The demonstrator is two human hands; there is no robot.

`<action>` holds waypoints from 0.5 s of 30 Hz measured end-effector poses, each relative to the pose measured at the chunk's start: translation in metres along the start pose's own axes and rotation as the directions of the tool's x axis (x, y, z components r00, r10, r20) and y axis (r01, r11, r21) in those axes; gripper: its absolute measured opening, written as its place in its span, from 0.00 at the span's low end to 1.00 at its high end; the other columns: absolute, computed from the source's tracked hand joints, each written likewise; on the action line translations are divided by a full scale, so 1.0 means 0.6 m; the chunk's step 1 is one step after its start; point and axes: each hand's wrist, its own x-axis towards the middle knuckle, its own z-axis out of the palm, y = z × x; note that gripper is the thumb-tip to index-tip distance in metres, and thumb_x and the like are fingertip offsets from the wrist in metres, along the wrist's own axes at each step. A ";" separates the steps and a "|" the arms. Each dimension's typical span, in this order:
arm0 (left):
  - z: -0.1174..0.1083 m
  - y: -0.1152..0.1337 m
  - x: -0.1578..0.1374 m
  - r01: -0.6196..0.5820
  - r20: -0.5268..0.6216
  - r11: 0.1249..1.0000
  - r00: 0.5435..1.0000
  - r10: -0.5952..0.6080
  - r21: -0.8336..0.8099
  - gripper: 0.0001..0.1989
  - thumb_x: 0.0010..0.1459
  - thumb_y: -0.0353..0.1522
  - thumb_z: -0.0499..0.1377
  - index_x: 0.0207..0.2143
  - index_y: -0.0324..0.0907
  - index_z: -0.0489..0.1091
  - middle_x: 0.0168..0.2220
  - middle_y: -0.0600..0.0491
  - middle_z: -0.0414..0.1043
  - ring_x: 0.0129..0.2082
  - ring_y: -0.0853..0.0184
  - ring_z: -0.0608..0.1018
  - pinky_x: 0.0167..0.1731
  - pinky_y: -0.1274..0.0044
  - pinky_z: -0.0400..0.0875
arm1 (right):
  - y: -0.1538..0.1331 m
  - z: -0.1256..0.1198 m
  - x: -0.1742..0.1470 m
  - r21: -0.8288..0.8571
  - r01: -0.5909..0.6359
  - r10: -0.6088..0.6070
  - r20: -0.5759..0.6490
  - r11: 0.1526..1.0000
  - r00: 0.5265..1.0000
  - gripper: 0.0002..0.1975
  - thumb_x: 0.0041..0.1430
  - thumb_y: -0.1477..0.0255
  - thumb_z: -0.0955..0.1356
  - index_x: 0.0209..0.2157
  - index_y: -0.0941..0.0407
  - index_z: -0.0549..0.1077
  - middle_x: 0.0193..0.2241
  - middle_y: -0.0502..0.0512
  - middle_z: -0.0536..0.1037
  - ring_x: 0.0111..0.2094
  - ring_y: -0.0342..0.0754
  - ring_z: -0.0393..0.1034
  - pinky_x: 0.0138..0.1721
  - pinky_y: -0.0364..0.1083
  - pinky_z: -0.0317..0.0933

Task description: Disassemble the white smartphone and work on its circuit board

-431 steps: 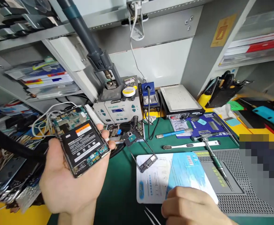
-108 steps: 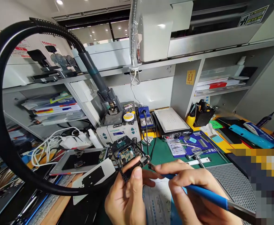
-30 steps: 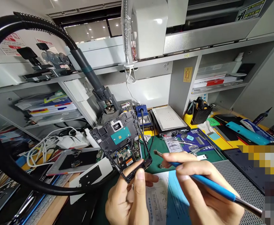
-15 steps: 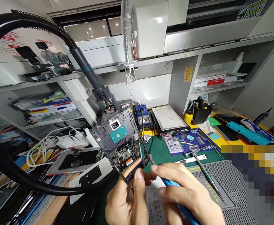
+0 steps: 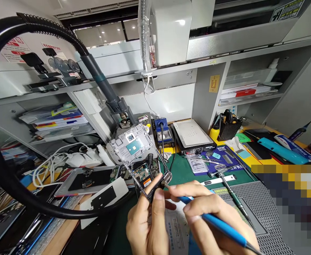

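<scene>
Lying beneath phone frame [image 5: 124,147]: green mat [image 5: 184,174]; grey shelving [image 5: 203,88] behind.

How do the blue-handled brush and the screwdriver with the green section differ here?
The brush is held in the right hand, its tip at the phone frame; the screwdriver lies unheld, partly over the grey mesh mat. The brush's tip points away from the person, the screwdriver's towards them. The brush's handle is blue; the screwdriver's middle is green. Both are long, slim hand tools.
</scene>
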 end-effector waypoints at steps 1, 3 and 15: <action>0.000 0.003 0.000 -0.001 0.004 1.000 1.000 0.001 -0.009 0.23 0.59 0.48 0.61 0.46 0.40 0.80 0.29 0.48 0.83 0.27 0.60 0.83 0.23 0.79 0.77 | 0.000 -0.004 0.001 0.033 -0.030 0.030 -0.004 0.999 1.000 0.10 0.60 0.83 0.66 0.34 0.53 0.74 0.39 0.57 0.84 0.40 0.52 0.81 0.40 0.47 0.77; 0.001 0.008 0.001 0.004 0.010 0.999 1.000 -0.003 -0.046 0.22 0.60 0.46 0.61 0.48 0.41 0.79 0.31 0.48 0.83 0.29 0.60 0.84 0.25 0.79 0.77 | 0.003 -0.009 0.001 0.127 -0.105 0.106 -0.001 0.986 0.994 0.10 0.61 0.81 0.66 0.33 0.53 0.75 0.39 0.56 0.84 0.38 0.52 0.81 0.37 0.47 0.77; 0.004 0.011 -0.004 0.024 0.130 0.968 0.991 0.009 -0.249 0.22 0.61 0.40 0.61 0.54 0.38 0.74 0.33 0.46 0.83 0.32 0.59 0.84 0.28 0.75 0.80 | 0.015 -0.011 0.005 0.324 -0.228 0.272 -0.098 0.918 0.957 0.08 0.63 0.78 0.67 0.33 0.54 0.77 0.40 0.56 0.83 0.35 0.50 0.81 0.38 0.48 0.78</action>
